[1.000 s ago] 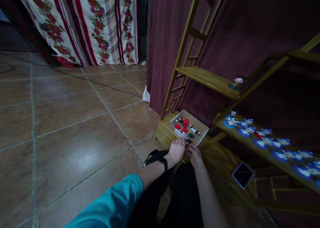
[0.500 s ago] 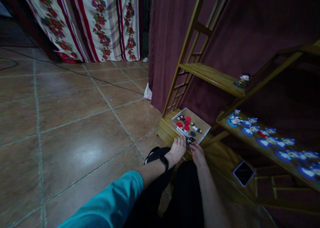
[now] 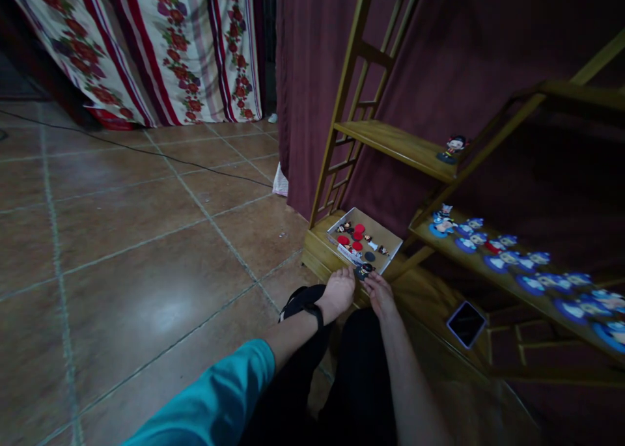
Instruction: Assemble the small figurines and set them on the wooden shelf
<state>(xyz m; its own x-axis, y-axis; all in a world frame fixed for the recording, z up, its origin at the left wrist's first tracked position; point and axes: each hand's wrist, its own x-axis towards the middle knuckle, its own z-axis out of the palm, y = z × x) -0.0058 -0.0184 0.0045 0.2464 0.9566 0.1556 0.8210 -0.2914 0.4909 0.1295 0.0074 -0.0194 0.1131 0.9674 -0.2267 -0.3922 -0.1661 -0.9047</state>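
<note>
A small dark figurine [image 3: 364, 271] on a black round base is pinched in the fingers of my right hand [image 3: 381, 295], above the near edge of a shallow cardboard box [image 3: 388, 232]. My left hand [image 3: 338, 292] is closed just to the left of the figurine. Its fingertips reach close to the base, and whatever they grip is hidden. Inside the box lie several red discs [image 3: 343, 240], a dark disc [image 3: 370, 256] and several little figures, one with a white body [image 3: 373, 245].
The box rests on a low wooden ledge [image 3: 317, 254] of a shelf unit. One figurine [image 3: 455, 148] stands on the upper shelf [image 3: 390, 143]. Several blue-based figurines [image 3: 502, 260] line the right shelf. A phone [image 3: 467, 324] lies lower down. A cable [image 3: 195, 160] crosses the tiled floor.
My left hand has drawn slightly away from the figurine, which stays in my right fingers. The view has shifted a little, so the shelves and box sit further left.
</note>
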